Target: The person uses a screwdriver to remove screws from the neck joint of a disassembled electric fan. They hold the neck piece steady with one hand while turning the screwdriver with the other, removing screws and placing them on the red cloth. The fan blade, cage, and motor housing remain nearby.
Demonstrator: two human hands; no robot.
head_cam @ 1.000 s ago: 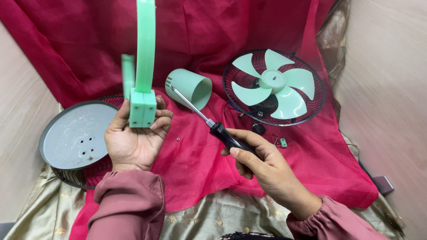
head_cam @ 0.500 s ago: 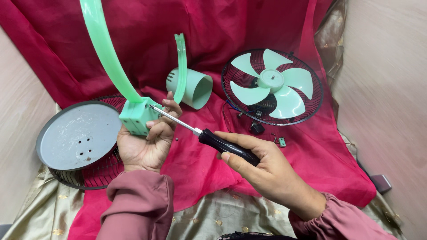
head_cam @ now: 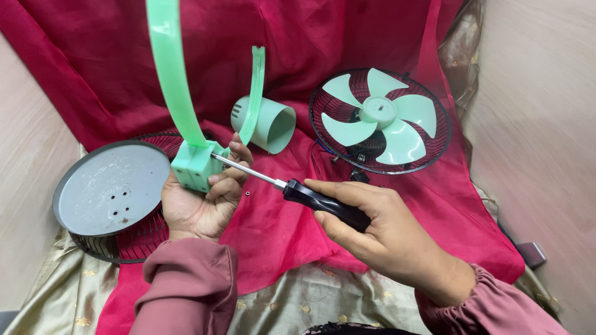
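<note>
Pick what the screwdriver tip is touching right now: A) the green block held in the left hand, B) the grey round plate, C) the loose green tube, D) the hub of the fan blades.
A: the screwdriver, held in the right hand, has its tip against the side of the green block that the left hand holds.

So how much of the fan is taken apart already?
Quite a lot looks apart: the blades sit in one grille half, the other grille lies under a grey disc, and the green cover lies loose on the red cloth. In hand: the left hand holds the green bracket while the right hand presses a screwdriver against its block. Blades and bracket seem left.
</note>
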